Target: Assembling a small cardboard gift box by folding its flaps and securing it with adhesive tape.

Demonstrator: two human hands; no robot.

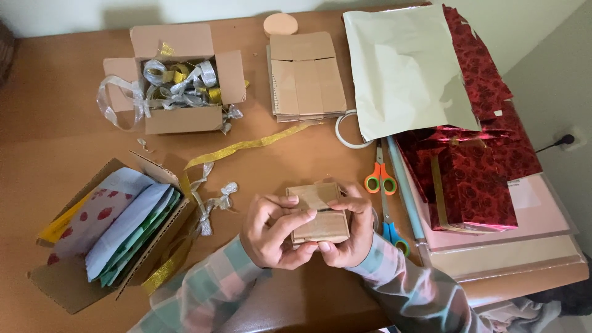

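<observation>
Between both hands, stiff cardboard box

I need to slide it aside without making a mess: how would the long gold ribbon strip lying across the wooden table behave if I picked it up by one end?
The gold ribbon strip would probably droop and trail, since it looks thin and lies flat with slight waves. It seems very light, so it may drag along the wooden table. Its shiny face suggests a slippery grip.

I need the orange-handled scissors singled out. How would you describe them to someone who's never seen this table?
Start at the stack of red foil-wrapped boxes on the table's right side. Just left of it two pairs of scissors lie end to end; the orange-handled scissors are the farther pair, their blades pointing away toward the pale sheet of wrapping paper. The blue-handled scissors lie nearer the right hand; only the handle colour separates them.
</observation>
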